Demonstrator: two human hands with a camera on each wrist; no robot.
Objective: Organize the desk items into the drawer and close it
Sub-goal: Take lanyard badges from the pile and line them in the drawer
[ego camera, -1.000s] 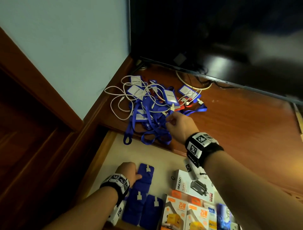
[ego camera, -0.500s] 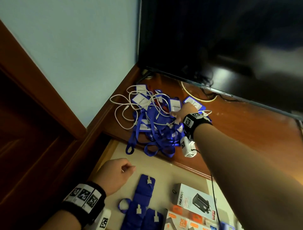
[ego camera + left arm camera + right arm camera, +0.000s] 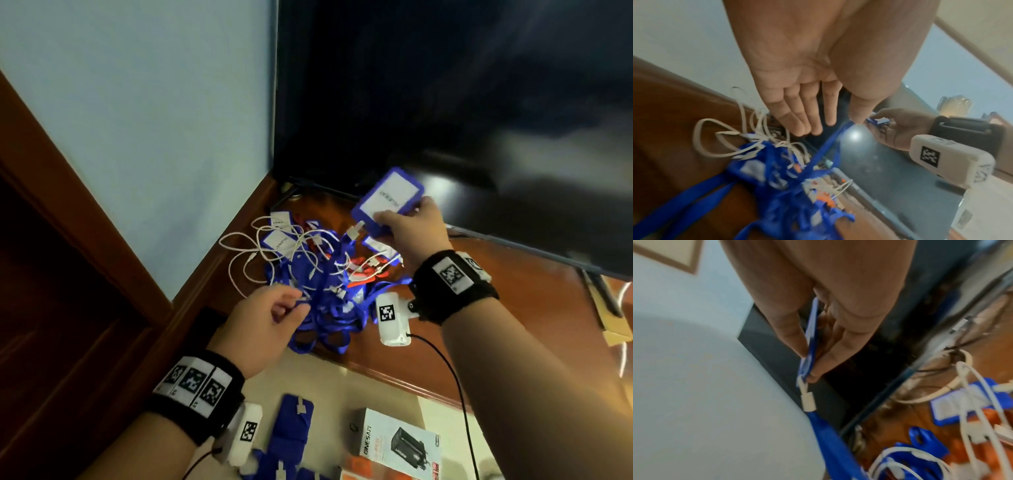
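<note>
A tangle of blue lanyards, badge holders and white cables (image 3: 318, 274) lies on the wooden desk (image 3: 513, 325) in the corner by the wall. My right hand (image 3: 394, 219) pinches one blue badge holder (image 3: 388, 200) and holds it above the pile. Its strap (image 3: 828, 146) still runs down into the tangle. In the right wrist view the thumb and fingers (image 3: 818, 368) clamp the holder's edge near its white clip (image 3: 807, 400). My left hand (image 3: 291, 305) hovers at the pile's near edge with straight fingers (image 3: 809, 123), gripping nothing. The open drawer (image 3: 342, 387) sits below.
Inside the drawer lie several blue badge holders (image 3: 294, 428) and a white charger box (image 3: 397, 442) with orange boxes beside it. A dark TV screen (image 3: 445, 102) stands close behind the pile. The pale wall (image 3: 137, 137) borders the desk on the left.
My right hand has lifted a badge holder up out of the pile. My left hand rose from the drawer to the near edge of the tangle.
</note>
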